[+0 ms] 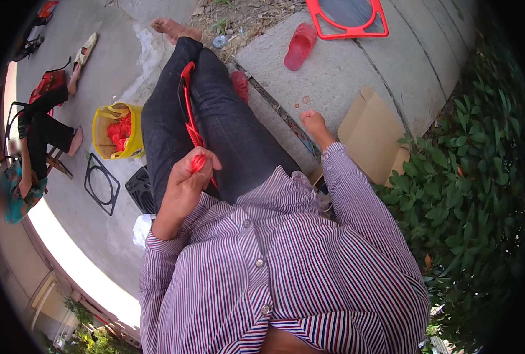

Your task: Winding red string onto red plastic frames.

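My left hand is closed over my lap, with a glossy red cord bunched between thumb and fingers. Just beyond it a red frame stands edge-on between my thighs, and red strands wrap its nearer part. Its lower end passes behind my left hand. My right hand is held out to the right, away from the frame, with its fingers curled closed. Whatever those fingers may grip is too small to make out.
A yellow bag with red cord inside stands left of my legs. Black frames lie near it. Red slippers, a red-rimmed frame and cardboard are at the right, beside a leafy hedge. Another person sits at far left.
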A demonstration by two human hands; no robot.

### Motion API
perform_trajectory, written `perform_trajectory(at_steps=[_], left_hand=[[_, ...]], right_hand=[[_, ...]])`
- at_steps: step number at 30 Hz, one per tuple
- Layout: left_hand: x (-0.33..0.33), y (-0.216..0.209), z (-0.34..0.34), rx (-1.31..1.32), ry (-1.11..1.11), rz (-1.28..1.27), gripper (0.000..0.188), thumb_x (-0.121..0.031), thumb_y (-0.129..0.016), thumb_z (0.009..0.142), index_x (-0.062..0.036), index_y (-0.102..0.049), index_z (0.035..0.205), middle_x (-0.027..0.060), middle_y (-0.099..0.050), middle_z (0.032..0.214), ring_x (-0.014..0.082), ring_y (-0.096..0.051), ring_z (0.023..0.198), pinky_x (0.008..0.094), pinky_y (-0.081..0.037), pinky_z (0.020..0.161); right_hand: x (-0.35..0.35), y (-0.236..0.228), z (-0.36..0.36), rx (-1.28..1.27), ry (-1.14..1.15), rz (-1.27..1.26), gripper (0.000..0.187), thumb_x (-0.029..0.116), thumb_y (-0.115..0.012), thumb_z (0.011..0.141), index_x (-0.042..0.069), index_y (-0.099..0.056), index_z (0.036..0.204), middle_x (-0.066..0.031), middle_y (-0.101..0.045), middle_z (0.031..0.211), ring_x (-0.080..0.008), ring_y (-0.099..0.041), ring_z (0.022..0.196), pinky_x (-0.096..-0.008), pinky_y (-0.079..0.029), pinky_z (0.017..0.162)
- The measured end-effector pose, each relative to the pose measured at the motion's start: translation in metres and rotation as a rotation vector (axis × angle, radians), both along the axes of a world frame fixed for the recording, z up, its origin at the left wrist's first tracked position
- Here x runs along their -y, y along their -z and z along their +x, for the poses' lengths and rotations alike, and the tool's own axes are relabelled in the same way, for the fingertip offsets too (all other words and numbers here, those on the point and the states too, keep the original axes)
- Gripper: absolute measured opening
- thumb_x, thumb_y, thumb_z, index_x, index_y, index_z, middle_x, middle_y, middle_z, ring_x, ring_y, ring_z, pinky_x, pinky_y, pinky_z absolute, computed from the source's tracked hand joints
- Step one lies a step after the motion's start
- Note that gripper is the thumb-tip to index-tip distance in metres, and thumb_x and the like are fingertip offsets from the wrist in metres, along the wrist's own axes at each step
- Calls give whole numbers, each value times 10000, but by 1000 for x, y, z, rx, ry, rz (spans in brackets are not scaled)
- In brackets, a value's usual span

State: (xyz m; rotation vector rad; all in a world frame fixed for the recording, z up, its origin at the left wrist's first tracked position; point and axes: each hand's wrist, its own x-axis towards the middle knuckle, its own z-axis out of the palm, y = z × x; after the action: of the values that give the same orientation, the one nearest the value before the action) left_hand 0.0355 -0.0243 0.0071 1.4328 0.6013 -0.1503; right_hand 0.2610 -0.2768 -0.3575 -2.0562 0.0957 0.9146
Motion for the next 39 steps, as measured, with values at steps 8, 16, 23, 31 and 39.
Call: perform_trajectory(at_steps=[8,16,23,31,39], left_hand=[[-11,4,-8,-21,-128,-97,169,-135,-468,978,1,-551,924,-35,-424,639,54,-371,559,210,-315,537],[-18,15,-13,-60,-192,-110,192,-157,-462,992,6,-552,944,-27,-431,648,63,-401,575,208,-349,560],[-31,24,-16,-83,-300,-57,193,-167,-467,992,-4,-554,938,-20,-440,670,71,-415,592,213,-367,579],[-35,37,-13,-94,-351,-157,211,-189,-474,991,-6,-563,936,-18,-439,657,73,-412,568,223,-390,567],[-37,37,-11,-96,-372,-224,208,-184,-483,988,4,-562,950,-28,-415,643,57,-368,545,230,-399,554]], right_hand=[[-1,49,9,18,231,-52,85,135,-661,724,83,-702,777,-123,-687,746,-263,-659,729,-361,-492,666],[5,78,39,127,221,-231,213,293,-714,745,93,-695,817,-140,-692,834,-301,-660,805,-391,-500,723],[-1,87,50,133,287,-303,388,409,-756,718,65,-678,879,-149,-692,909,-306,-653,885,-394,-494,786],[-22,53,45,238,248,-428,340,316,-754,716,31,-628,851,-174,-669,857,-336,-643,836,-406,-495,766],[-40,24,43,306,83,-444,271,233,-741,696,18,-606,788,-196,-648,779,-361,-635,766,-426,-492,723]])
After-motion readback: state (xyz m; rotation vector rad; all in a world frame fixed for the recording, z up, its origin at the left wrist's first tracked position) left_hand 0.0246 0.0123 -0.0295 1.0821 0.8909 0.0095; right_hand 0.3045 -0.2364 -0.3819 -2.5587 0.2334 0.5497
